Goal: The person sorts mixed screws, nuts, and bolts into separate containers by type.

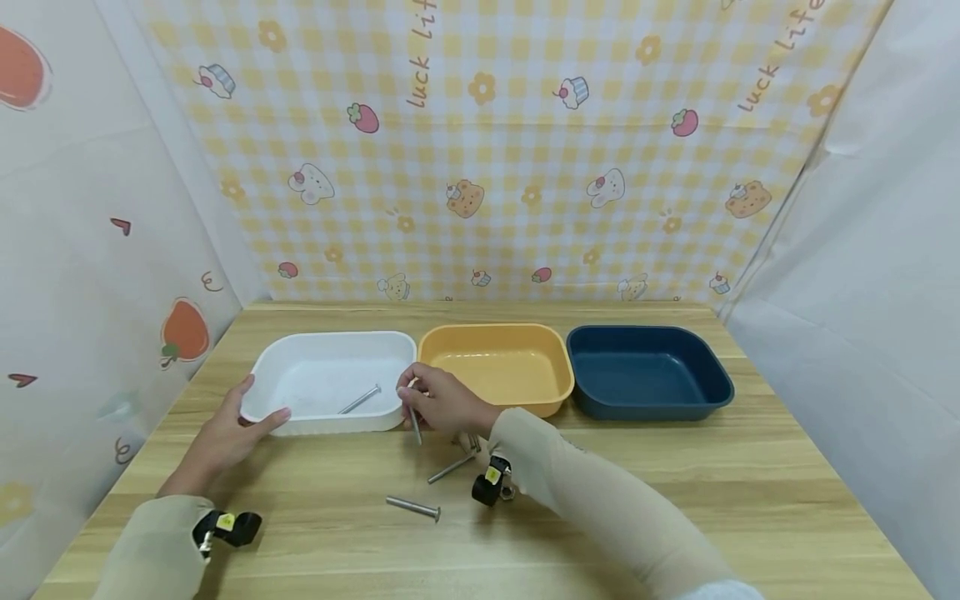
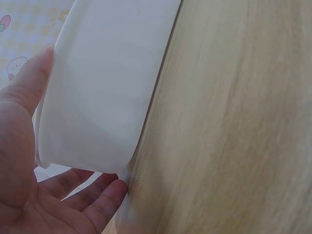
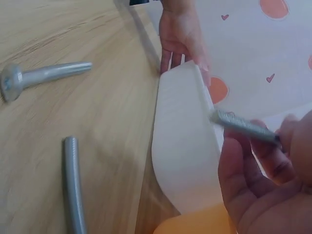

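Note:
My left hand (image 1: 228, 429) holds the left front corner of a white tray (image 1: 330, 426), thumb at the rim and fingers against its end wall. A metal bolt (image 1: 362, 399) lies inside that tray. Over the tray's right front corner, my right hand (image 1: 450, 402) pinches another bolt (image 1: 416, 425) between thumb and fingers. Its threaded shank (image 3: 243, 127) points out past the fingers in the right wrist view. On the table below lie more bolts, one with its round head (image 1: 414, 507) toward the right and another (image 1: 451, 468) partly behind the right wrist.
A yellow tray (image 1: 540, 408) stands beside the white one, with a dark blue tray (image 1: 652, 412) to its right. More bolt ends (image 1: 474, 442) show under the right forearm. A patterned cloth (image 1: 510, 167) hangs behind the wooden table (image 1: 600, 533).

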{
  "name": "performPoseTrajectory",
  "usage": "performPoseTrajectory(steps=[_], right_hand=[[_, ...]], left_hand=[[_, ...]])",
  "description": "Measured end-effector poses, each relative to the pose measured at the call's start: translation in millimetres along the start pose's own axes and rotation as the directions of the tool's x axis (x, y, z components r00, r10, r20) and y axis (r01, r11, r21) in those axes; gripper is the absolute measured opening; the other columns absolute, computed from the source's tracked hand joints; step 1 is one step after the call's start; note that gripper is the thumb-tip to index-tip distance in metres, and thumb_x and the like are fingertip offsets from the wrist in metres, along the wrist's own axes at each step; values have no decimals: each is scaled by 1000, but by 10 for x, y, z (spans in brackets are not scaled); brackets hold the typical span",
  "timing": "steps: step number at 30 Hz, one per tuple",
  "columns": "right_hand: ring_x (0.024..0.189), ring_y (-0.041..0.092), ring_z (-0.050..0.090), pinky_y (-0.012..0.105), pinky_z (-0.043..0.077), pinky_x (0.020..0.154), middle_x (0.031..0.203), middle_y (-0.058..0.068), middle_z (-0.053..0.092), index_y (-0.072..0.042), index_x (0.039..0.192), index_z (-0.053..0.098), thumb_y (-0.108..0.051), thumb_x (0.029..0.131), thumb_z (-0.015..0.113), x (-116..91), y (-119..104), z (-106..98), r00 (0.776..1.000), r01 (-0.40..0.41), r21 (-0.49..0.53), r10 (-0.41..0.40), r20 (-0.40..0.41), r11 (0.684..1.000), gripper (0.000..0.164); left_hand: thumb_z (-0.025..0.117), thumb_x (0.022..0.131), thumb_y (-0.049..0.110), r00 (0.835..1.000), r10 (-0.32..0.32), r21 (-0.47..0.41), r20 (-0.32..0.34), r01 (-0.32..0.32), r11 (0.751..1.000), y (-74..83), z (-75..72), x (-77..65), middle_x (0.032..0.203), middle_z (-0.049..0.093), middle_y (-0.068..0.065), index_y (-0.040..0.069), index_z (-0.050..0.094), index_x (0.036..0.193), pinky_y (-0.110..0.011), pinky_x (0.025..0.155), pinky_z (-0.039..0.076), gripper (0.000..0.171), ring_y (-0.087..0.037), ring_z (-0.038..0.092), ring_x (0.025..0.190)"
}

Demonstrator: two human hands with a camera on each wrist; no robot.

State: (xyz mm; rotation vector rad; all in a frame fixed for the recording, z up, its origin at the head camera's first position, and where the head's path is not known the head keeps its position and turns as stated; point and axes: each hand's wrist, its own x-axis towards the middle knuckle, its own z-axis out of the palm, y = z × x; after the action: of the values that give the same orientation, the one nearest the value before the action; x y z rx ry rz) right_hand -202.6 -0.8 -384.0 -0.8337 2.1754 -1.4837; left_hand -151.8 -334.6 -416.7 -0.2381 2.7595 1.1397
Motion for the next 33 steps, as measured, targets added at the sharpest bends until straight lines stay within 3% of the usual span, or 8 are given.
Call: performPoseTrajectory(steps=[6, 11, 15, 21, 24, 29, 33], right_hand=[[67, 20, 66, 34, 57, 62, 82, 11, 62, 1, 111, 51, -13, 105, 43, 103, -22, 32, 992, -102, 193, 113, -50, 976, 17], [71, 17, 66, 34, 58, 67, 91, 18, 63, 7, 123, 47, -2, 100, 50, 199, -61, 44, 965, -178, 372, 236, -116, 911, 26], [73, 18, 66, 34, 58, 69, 90, 17, 60, 7, 128, 43, 5, 94, 56, 279, -90, 51, 950, -185, 447, 276, -147, 875, 36], [79, 22, 69, 30, 58, 69, 98, 21, 61, 4, 129, 39, 7, 91, 60, 396, -138, 77, 937, -189, 447, 297, -185, 874, 43], [80, 24, 69, 30, 58, 70, 94, 17, 60, 2, 127, 42, 6, 91, 61, 467, -154, 112, 925, -207, 427, 319, -209, 880, 40], [75, 20, 64, 30, 57, 70, 91, 12, 60, -3, 121, 48, 5, 90, 63, 591, -137, 190, 907, -245, 359, 344, -244, 901, 36], [71, 20, 62, 30, 56, 69, 89, 12, 61, -2, 118, 50, 9, 87, 64, 667, -113, 245, 905, -237, 301, 323, -278, 924, 36]], left_hand=[[56, 91, 59, 1000, -8, -1, 1, 8, 1000, 2, -8, 15, 151, -9, -36, 2, -17, 150, -76, 99, 12, 110, -61, 1, 134], [56, 90, 60, 1000, -10, 4, -4, 10, 1000, 6, -7, 26, 151, -8, -37, 3, -16, 151, -76, 99, 13, 110, -62, 2, 134], [56, 90, 61, 1000, -19, -1, 6, 19, 1000, 8, -3, 15, 151, -9, -36, 5, -17, 151, -76, 99, 12, 110, -62, 2, 134], [55, 90, 61, 1000, -17, 1, 5, 17, 1000, -1, -5, 18, 151, -9, -37, 5, -17, 151, -77, 99, 13, 110, -62, 3, 133], [56, 90, 61, 1000, -10, -3, 1, 10, 1000, -6, -7, 23, 151, -9, -37, 4, -17, 151, -76, 99, 13, 110, -62, 2, 134], [58, 91, 58, 1000, 10, -25, -3, -10, 1000, -15, 0, 21, 152, -9, -36, 2, -16, 151, -75, 101, 12, 110, -60, 0, 135], [58, 91, 57, 1000, 23, -29, -2, -23, 999, -23, 3, 16, 151, -8, -37, 1, -16, 151, -74, 101, 13, 110, -60, 1, 135]])
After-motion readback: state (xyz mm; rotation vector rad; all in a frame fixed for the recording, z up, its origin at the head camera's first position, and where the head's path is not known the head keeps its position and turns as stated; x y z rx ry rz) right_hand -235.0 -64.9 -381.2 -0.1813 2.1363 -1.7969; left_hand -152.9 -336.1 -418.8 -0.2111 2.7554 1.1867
